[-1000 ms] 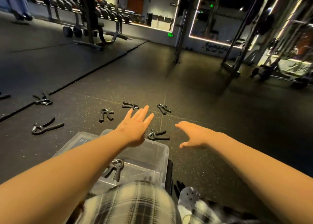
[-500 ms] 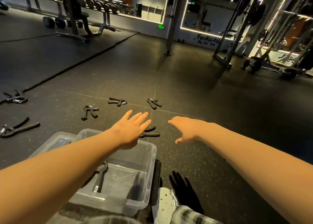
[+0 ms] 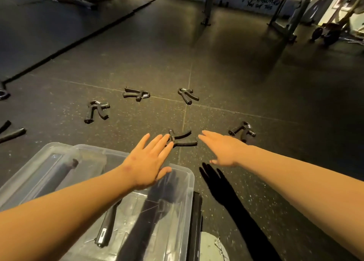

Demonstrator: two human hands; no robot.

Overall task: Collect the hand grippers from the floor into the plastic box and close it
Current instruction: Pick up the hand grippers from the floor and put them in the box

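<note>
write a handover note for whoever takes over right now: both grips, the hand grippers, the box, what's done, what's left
Left grip: open, fingers straight, above the plastic box far rim, fingertips at the nearest hand gripper.
Right grip: open, holding nothing, beside the same one.
Box: open, with one boxed gripper inside.
Done: one collected.
Left: the nearest one, the right gripper, the far grippers, the left-edge grippers, then close the box.

This is a gym, shown by its speckled black rubber floor (image 3: pixel 236 73), steel rack frames (image 3: pixel 295 10) standing along the far edge, a weight plate (image 3: pixel 317 34) beside them, a painted wall slogan (image 3: pixel 260 1), and hand grippers (image 3: pixel 136 94) scattered on the floor.
</note>
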